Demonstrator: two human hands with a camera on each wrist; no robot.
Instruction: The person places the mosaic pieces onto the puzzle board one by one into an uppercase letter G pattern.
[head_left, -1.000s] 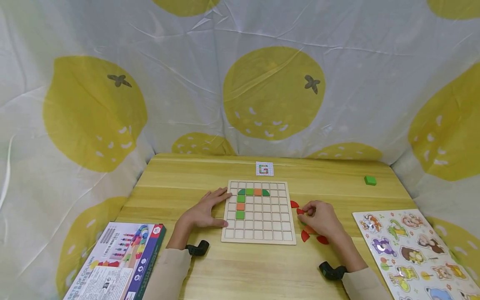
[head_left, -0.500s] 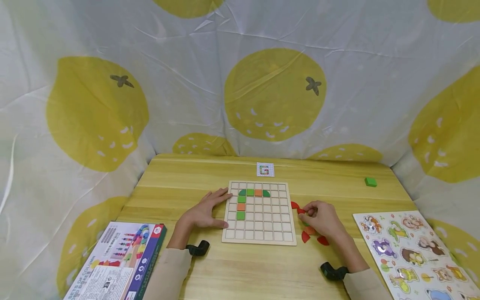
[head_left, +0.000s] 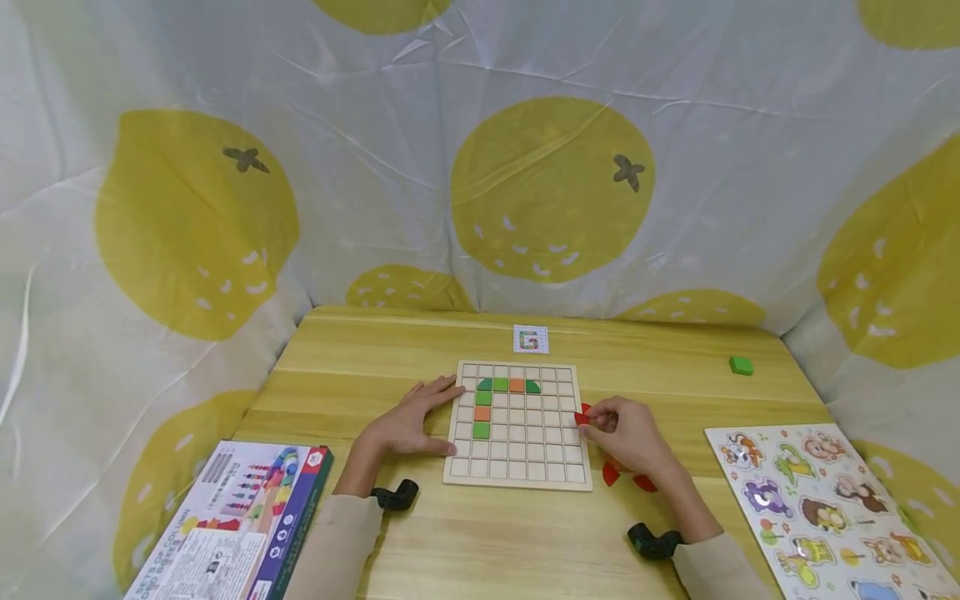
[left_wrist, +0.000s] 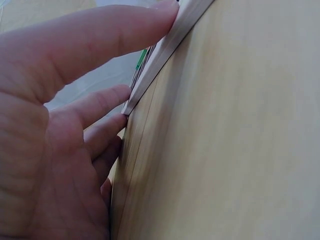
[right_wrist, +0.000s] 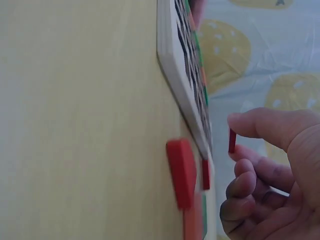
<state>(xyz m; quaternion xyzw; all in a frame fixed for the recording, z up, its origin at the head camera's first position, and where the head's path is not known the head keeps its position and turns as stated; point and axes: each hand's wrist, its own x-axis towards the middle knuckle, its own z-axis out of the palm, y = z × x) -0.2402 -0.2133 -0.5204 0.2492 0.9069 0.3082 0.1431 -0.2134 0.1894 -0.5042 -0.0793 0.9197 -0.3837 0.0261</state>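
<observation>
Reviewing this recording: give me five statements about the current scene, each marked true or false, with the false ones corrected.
1. The right hand pinches a red piece. True.
2. The left hand holds the card. False: the left hand touches the edge of the grid board.
3. The card lies beyond the grid board's far edge. True.
4. The green block lies on the animal puzzle. False: the green block lies on the table, apart from the animal puzzle.
5. The printed box lies left of the grid board. True.
</observation>
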